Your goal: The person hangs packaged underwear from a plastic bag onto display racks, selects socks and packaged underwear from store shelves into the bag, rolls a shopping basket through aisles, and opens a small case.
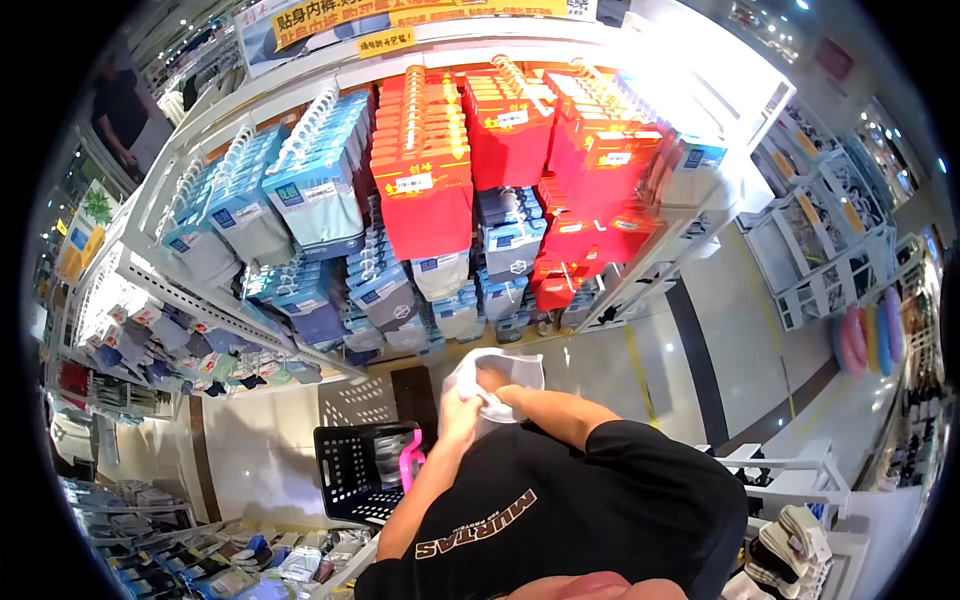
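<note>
A white cloth item [520, 370] is held in front of my black shirt. My left hand [459, 412] is closed on its near left edge. My right hand [492, 382] reaches into the folds of the cloth, and its fingers are mostly hidden there. Past my hands, a rack [225, 318] carries hanging packs: red packs [425, 215] in the middle and blue and grey packs [318, 190] around them.
A black basket [345, 480] with a pink handle [411, 460] is on the floor to my left. Sock displays [225, 570] line the lower left. Folded textiles [790, 550] lie on a white shelf at the lower right. More shelving [820, 220] stands farther right.
</note>
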